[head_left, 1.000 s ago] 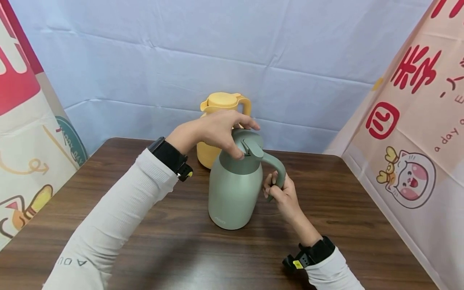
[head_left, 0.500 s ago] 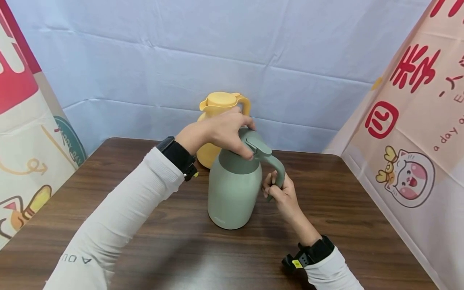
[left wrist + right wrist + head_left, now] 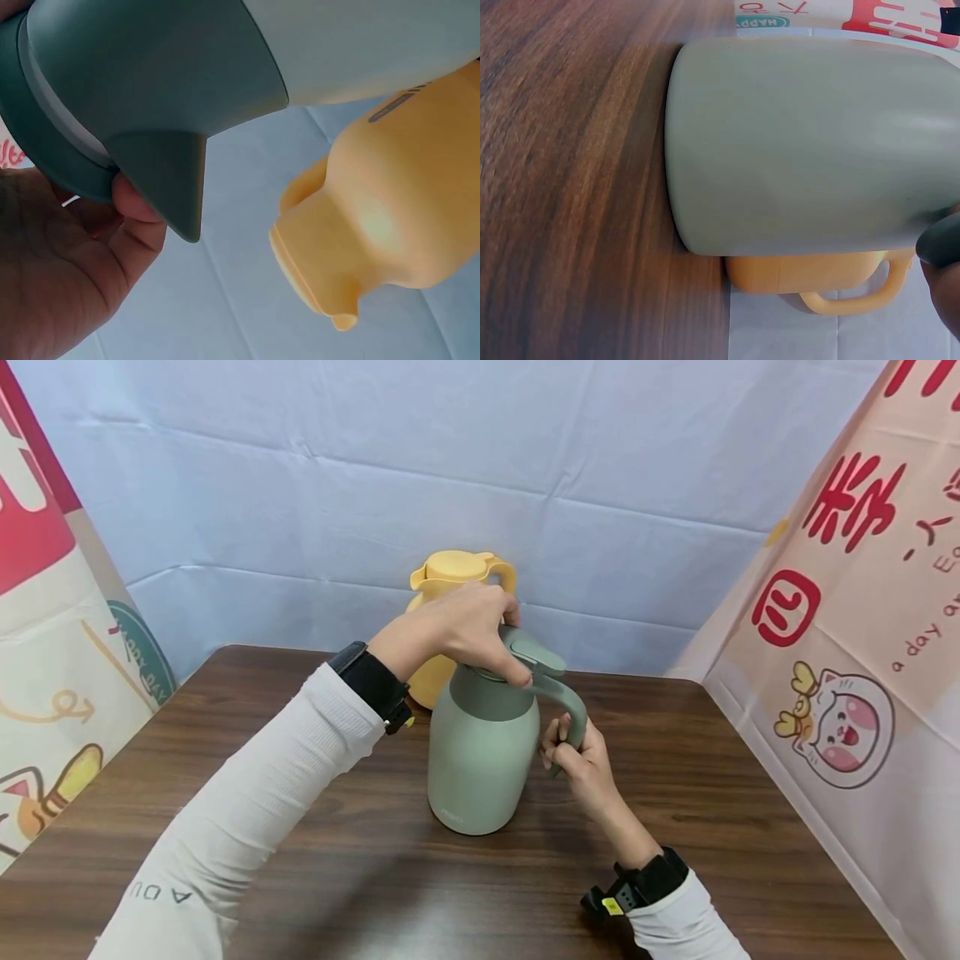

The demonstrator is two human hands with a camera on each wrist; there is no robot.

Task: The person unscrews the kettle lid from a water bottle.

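Observation:
A pale green thermal jug (image 3: 483,768) stands upright on the table, its handle (image 3: 568,697) toward the right. My left hand (image 3: 468,628) comes over the top and grips the lid (image 3: 534,653), thumb at the near side. Seen from the left wrist, the fingers (image 3: 133,199) curl at the lid's edge beside the pointed spout (image 3: 176,176), and a light ring shows between lid and collar. The lid's tab sits slightly off the line of the handle. Low on the handle, my right hand (image 3: 585,762) holds it with curled fingers. In the right wrist view, the jug body (image 3: 810,142) fills the middle.
Close behind the green jug stands a yellow jug (image 3: 453,567), partly hidden by it and by my left hand. The brown wooden table (image 3: 675,777) ends at a pale blue cloth backdrop (image 3: 322,510). Printed cloths (image 3: 840,727) hang at both sides.
My left hand has shifted rightward and turned with the lid, whose tab has swung from over the handle toward the back. The jug and my right hand have stayed nearly still.

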